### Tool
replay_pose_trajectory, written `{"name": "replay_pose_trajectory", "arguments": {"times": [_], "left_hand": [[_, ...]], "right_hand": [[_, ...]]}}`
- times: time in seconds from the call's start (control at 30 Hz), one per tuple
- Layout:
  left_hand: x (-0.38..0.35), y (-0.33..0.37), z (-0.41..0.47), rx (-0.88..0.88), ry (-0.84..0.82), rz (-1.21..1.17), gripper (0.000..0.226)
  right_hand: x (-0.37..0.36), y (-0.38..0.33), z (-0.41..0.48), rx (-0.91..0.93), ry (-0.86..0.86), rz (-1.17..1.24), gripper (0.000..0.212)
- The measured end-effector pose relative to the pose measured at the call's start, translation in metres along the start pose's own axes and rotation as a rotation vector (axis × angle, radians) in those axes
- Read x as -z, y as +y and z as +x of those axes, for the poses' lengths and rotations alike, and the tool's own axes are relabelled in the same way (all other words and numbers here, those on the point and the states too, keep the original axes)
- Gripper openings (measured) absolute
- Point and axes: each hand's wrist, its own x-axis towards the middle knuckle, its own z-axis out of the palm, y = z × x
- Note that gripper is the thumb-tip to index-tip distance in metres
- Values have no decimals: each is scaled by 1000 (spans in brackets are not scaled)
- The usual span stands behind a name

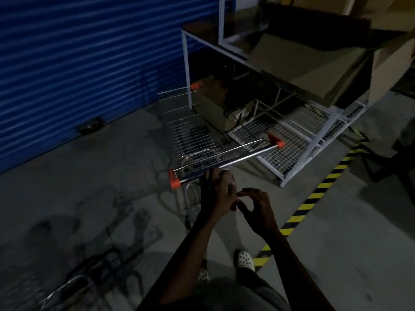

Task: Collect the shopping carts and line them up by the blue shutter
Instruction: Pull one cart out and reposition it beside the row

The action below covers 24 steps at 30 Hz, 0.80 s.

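Note:
A wire shopping cart [190, 135] with orange corner caps stands on the concrete floor close to the blue shutter [89, 59], nose toward it. Its chrome handle bar [247, 154] runs across in front of me. My left hand [215, 194] is at the left part of that bar, fingers reaching over it and holding it. Just right of it, below the bar, my right hand [257, 207] hovers with thumb and fingers loosely curled and nothing in it; its forefinger touches my left hand. Part of a second cart's chrome frame [67, 288] shows at the lower left.
A metal rack [186, 63] stacked with cardboard boxes [303, 63] stands right of the cart. White wire mesh panels [292, 140] lean at its foot. A yellow-black floor stripe [314, 196] runs diagonally on the right. My feet [244, 259] are behind the cart.

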Motion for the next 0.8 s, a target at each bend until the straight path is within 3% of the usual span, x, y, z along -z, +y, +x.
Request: {"name": "replay_pose_trajectory", "arguments": {"times": [0.3, 0.4, 0.57, 0.7, 0.8], "left_hand": [[-23, -75, 39, 299, 86, 380, 55], [-15, -79, 34, 297, 108, 530, 58], [-14, -62, 17, 340, 103, 535, 56], [-14, -49, -13, 259, 258, 540, 46], [-20, -46, -36, 203, 270, 555, 44]], "right_hand": [[14, 64, 109, 108, -174, -84, 50], [9, 84, 134, 139, -195, -180, 54], [-5, 115, 147, 305, -169, -318, 56], [-7, 133, 126, 418, -64, -337, 51], [-6, 139, 108, 441, 12, -338, 49]]}}
